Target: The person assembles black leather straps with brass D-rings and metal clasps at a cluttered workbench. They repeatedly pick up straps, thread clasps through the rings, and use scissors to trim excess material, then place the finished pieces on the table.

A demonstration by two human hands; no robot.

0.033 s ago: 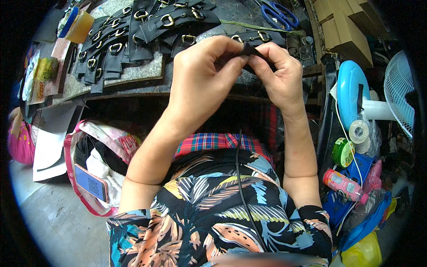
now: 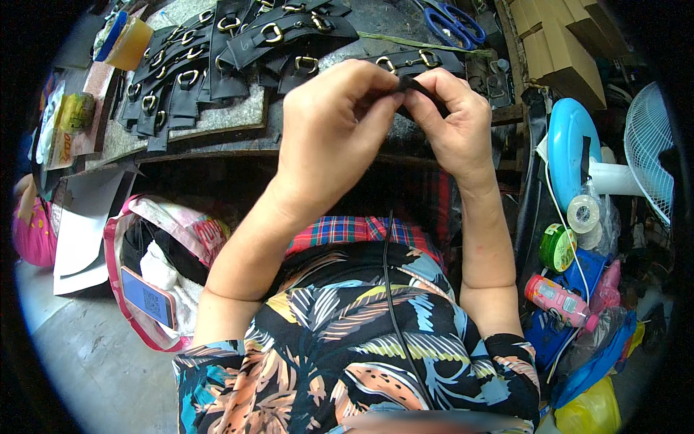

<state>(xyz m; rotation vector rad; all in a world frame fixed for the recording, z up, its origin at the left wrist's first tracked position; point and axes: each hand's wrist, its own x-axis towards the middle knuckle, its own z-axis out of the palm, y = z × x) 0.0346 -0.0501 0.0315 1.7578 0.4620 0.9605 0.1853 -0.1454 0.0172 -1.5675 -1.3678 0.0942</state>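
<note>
Both hands are raised over the near edge of the workbench, pinching a narrow black strap (image 2: 418, 90) that looks like leather. My left hand (image 2: 332, 126) is closed, thumb and forefinger on the strap's left end. My right hand (image 2: 460, 119) pinches it close beside, with part of the strap running between thumb and forefinger. Most of the strap is hidden by the fingers. Behind the hands lies a black strap piece with metal buckles (image 2: 426, 59). Many similar black buckled straps (image 2: 238, 50) are spread in an overlapping pile to the left.
Blue-handled scissors (image 2: 452, 27) lie at the back of the bench. A tub of amber stuff (image 2: 129, 43) stands far left. Cardboard boxes (image 2: 560, 61), a blue and white fan (image 2: 567, 134) and a pink bottle (image 2: 560, 298) are at right. A bag holding a phone (image 2: 148, 296) sits lower left.
My left hand has shifted slightly, its fingertips now a little nearer the right hand's, covering more of the strap. My right hand stays in place.
</note>
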